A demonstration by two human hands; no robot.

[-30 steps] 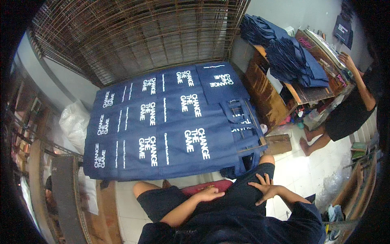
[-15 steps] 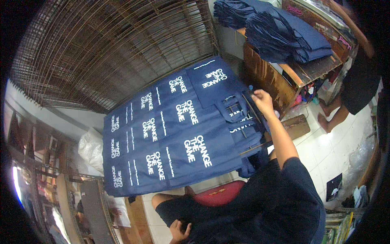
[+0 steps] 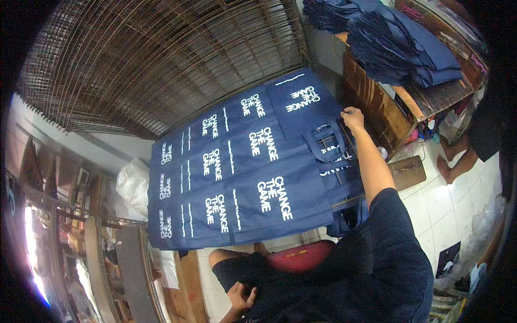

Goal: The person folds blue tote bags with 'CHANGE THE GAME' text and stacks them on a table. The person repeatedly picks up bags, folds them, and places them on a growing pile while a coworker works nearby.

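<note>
Navy tote bags with white print lie overlapping in rows on a wire rack. A separate navy tote bag lies on top at the far right, its looped handle toward the right edge. My right hand reaches out to this bag's right edge, fingertips pinched together at its border. What lies under the fingers is partly hidden. My left hand rests on my lap, away from the bags, fingers loosely bent and apart with nothing in them.
Raised wire racks stand tilted behind the bags. A wooden cabinet at the right bears piled navy fabric. Another person's legs are beside it. A red stool sits below; a clear plastic bag stands left.
My right hand has moved slightly farther along the top tote bag's right edge, its fingertips now at the border. The whole view has shifted a little. My left hand stays on my lap.
</note>
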